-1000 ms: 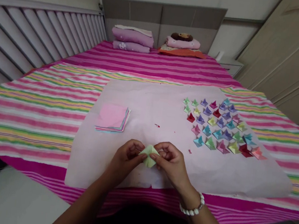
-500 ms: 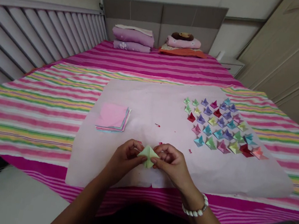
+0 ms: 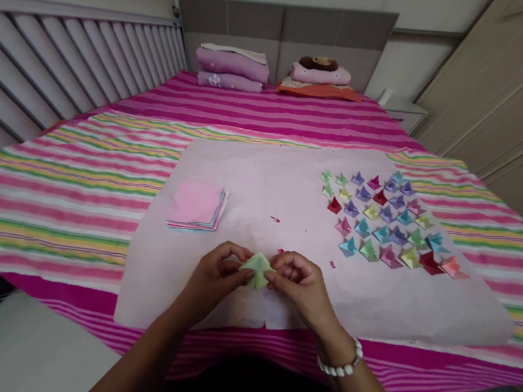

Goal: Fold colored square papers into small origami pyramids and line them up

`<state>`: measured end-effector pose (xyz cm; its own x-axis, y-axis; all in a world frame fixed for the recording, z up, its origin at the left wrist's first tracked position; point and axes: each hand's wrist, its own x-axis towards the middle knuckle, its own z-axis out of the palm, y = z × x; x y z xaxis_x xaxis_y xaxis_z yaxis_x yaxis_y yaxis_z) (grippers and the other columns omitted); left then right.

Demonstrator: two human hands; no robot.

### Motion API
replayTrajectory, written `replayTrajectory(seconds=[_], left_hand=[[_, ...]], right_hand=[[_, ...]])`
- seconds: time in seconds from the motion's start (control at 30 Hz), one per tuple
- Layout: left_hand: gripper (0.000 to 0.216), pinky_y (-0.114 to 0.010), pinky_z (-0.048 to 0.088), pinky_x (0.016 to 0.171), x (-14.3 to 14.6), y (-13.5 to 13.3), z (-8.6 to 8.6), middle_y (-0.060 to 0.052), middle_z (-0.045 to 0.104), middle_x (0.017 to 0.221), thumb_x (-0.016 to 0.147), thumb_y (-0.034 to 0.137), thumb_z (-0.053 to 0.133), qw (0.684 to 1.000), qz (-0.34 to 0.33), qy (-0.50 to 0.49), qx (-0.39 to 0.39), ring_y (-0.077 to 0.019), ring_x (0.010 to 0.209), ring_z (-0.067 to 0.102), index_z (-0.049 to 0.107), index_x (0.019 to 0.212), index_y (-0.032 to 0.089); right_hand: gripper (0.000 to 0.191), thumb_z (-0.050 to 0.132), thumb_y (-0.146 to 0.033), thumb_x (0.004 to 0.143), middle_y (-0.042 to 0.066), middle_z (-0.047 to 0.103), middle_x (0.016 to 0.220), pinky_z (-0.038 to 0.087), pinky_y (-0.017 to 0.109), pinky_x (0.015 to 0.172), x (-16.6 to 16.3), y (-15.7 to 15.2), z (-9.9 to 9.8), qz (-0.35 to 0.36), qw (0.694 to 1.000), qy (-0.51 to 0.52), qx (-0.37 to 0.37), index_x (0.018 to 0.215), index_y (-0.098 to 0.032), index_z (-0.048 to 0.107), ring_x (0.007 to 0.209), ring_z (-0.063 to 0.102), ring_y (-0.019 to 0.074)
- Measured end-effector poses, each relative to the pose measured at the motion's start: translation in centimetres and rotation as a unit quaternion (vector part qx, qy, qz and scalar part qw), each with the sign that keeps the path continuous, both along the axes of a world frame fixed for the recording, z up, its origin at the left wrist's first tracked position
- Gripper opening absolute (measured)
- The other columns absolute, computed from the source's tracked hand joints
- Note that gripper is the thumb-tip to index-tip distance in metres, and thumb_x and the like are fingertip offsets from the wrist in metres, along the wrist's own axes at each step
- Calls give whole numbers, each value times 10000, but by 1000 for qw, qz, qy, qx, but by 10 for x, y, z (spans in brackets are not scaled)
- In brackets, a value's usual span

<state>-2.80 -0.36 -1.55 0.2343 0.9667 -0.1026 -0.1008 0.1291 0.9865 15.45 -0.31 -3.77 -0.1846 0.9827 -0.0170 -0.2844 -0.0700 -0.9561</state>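
A small pale green folded paper (image 3: 258, 268), diamond-shaped, is held between my two hands above the near part of a white sheet. My left hand (image 3: 221, 274) pinches its left corner between thumb and fingers. At the right corner, the thumb and fingers of my right hand (image 3: 299, 284) grip it the same way. The paper's centre shows a crease with a slight hollow. A stack of square coloured papers (image 3: 197, 204), pink on top, lies beyond my left hand. To the right stand rows of small folded paper shapes (image 3: 386, 213) in many colours.
The white sheet (image 3: 254, 176) is spread over a striped bedcover (image 3: 61, 197). Small red scraps (image 3: 332, 264) lie on the sheet. Folded bedding (image 3: 232, 65) and a pillow pile (image 3: 321, 75) sit by the headboard (image 3: 281, 33). A slatted rail (image 3: 81, 66) runs along the left.
The green paper has shifted slightly left and tilted, its centre opening a little between my fingers. My hands keep hold of it at both corners.
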Motion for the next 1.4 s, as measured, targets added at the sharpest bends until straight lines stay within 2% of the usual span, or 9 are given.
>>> replayTrajectory(seconds=[0.17, 0.3, 0.47, 0.6, 0.8, 1.0, 1.1, 1.27, 1.4], left_hand=[[241, -275, 532, 714, 0, 1, -2, -34, 686, 982, 712, 234, 750, 1000, -14, -2, 0, -153, 816, 684, 536, 805, 176], [234, -265, 513, 698, -2, 3, -6, -8, 691, 846, 738, 235, 735, 999, -41, 1, -6, -145, 776, 673, 550, 873, 186], [195, -232, 485, 627, -3, 4, -5, 6, 672, 765, 738, 261, 737, 997, -68, 14, -28, -101, 656, 621, 587, 818, 166], [182, -229, 484, 598, -1, 4, -2, -1, 665, 720, 733, 286, 740, 998, -56, 23, -25, -103, 639, 607, 623, 767, 150], [150, -230, 518, 613, -1, 2, -2, -10, 692, 763, 741, 278, 734, 999, -35, 16, 6, -107, 650, 628, 698, 831, 163], [129, -243, 531, 674, -9, 1, -6, -17, 718, 727, 768, 280, 698, 999, -34, 8, -5, -119, 670, 654, 754, 840, 189], [144, -242, 520, 692, -10, 1, -5, -25, 726, 740, 781, 287, 681, 999, -41, 10, -5, -124, 694, 653, 760, 851, 188], [129, -235, 514, 654, 0, 1, 0, -25, 732, 738, 666, 258, 779, 999, 22, 30, -4, -138, 696, 649, 738, 750, 169], [111, -205, 485, 596, 9, -1, 1, -5, 714, 699, 643, 223, 784, 997, 69, 37, 27, -110, 635, 618, 715, 709, 167]], right_hand=[[259, 834, -315, 638, -30, 641, 602, 471, 214, 482, 1, 1, 0, 7, 1000, -15, -2, 751, -197, 633, 516, 598, 109], [273, 843, -313, 625, -44, 625, 554, 454, 201, 468, 2, 2, -1, 10, 1000, -20, -16, 749, -192, 631, 492, 595, 104], [247, 844, -283, 626, -43, 637, 570, 467, 188, 492, 3, 3, -1, 9, 1000, 1, -19, 703, -187, 630, 496, 595, 87], [218, 834, -274, 641, -34, 663, 583, 486, 193, 505, 2, 3, -1, 32, 999, 2, -25, 757, -189, 669, 505, 616, 92], [130, 773, -276, 720, -16, 679, 578, 501, 204, 503, 1, 2, -1, 45, 999, 1, -9, 808, -193, 726, 491, 613, 94], [51, 753, -221, 714, -8, 642, 777, 509, 210, 519, 5, 2, -1, 42, 998, 30, 36, 765, -213, 748, 549, 636, 91], [42, 720, -219, 740, -4, 623, 802, 514, 223, 557, 7, 1, 1, 53, 997, 22, 49, 775, -219, 743, 577, 638, 95], [77, 698, -269, 777, 19, 608, 837, 506, 259, 608, 5, 0, 6, 72, 995, -2, 72, 813, -206, 725, 661, 628, 126], [135, 783, -273, 698, 8, 622, 748, 468, 241, 569, -3, 0, 5, 22, 998, -4, 58, 721, -194, 676, 647, 591, 124]])
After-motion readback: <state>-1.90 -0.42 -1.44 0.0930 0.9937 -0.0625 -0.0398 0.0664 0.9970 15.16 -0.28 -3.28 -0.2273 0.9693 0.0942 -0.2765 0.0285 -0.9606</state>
